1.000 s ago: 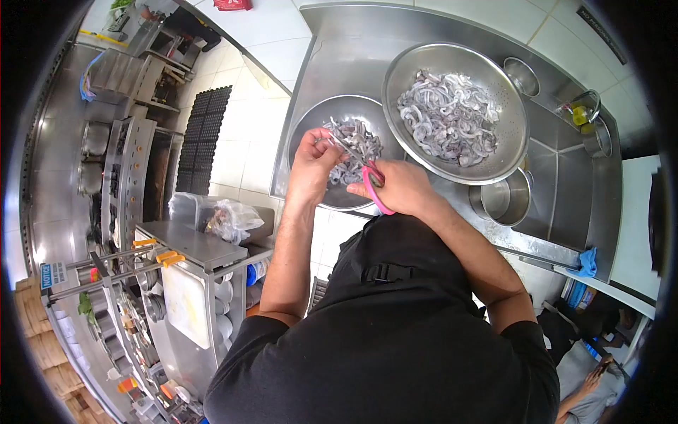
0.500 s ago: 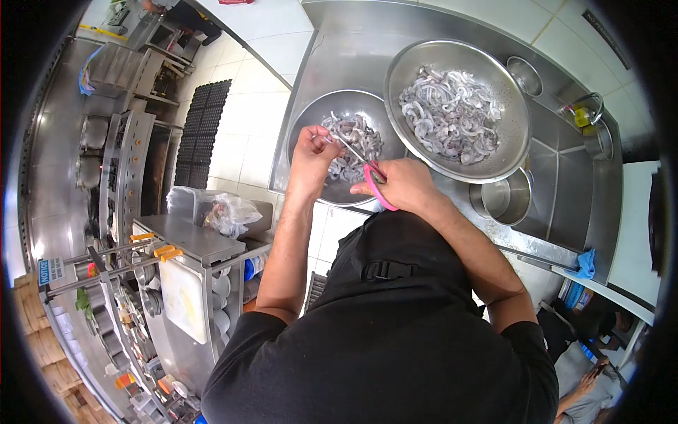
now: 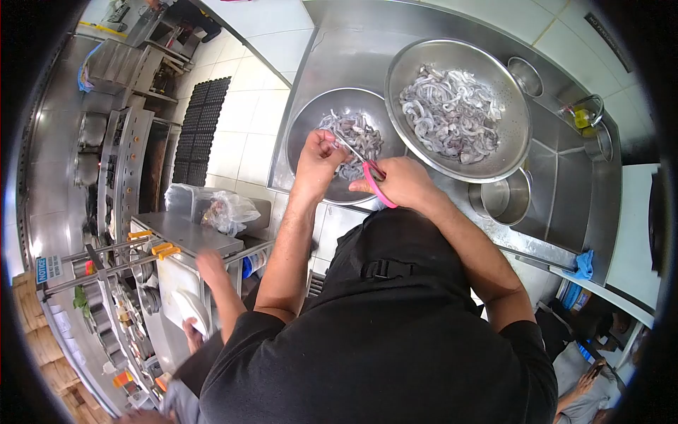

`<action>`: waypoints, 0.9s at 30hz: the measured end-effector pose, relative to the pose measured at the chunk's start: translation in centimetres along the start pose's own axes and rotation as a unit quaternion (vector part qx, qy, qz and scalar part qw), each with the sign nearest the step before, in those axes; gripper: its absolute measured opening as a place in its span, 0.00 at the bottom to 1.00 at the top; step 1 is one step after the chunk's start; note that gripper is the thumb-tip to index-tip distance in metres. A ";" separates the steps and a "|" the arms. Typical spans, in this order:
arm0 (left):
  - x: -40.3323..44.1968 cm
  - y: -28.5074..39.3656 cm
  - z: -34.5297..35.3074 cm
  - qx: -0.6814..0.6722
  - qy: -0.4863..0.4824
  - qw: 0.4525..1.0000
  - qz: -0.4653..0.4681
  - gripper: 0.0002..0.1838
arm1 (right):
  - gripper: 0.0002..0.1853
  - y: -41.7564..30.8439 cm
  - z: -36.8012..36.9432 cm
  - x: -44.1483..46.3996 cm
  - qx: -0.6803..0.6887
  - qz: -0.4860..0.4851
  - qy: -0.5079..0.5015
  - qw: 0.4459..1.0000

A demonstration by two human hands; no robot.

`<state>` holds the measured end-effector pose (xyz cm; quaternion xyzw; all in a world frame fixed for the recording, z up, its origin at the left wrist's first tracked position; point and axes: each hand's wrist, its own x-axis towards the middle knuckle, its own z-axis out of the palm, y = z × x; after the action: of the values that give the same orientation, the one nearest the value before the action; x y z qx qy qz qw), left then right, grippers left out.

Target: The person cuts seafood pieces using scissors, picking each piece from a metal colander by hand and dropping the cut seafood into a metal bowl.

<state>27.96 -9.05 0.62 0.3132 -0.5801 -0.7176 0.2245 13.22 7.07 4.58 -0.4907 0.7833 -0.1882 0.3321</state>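
Observation:
Pink-handled scissors [image 3: 381, 192] are in my right hand [image 3: 404, 181], which is closed around the handles. Their blades point up and left toward my left hand [image 3: 318, 161]. That hand pinches a small, pale piece of raw seafood [image 3: 336, 143] at the blade tips; its kind is hard to make out. Both hands are over a steel bowl [image 3: 302, 124] holding a heap of raw grey, curled seafood [image 3: 361, 132], possibly shrimp. Just right of it, a large perforated steel colander [image 3: 514, 134] holds a bigger heap of similar grey-white pieces [image 3: 452, 113].
A steel pot [image 3: 519, 201] stands below the colander, beside the sink basin [image 3: 568, 205]. A small steel bowl [image 3: 525, 76] lies behind. At left, a co-worker's arm [image 3: 220, 283] reaches over a counter with a white plate [image 3: 191, 311]. Another person [image 3: 590, 385] is at lower right.
A co-worker has come into view at lower left, one hand on a white plate. My left hand has shifted very slightly; my right hand and the scissors are almost unmoved.

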 end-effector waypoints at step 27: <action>0.2 -5.3 -3.9 0.557 0.048 0.823 0.102 0.27 | 0.38 2.3 1.1 1.6 0.528 0.053 -0.189 0.826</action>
<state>30.85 -10.67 -5.07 0.3579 -0.8983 -0.2294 0.1110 12.05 6.67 1.80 -0.2240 0.5111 -0.4589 0.6914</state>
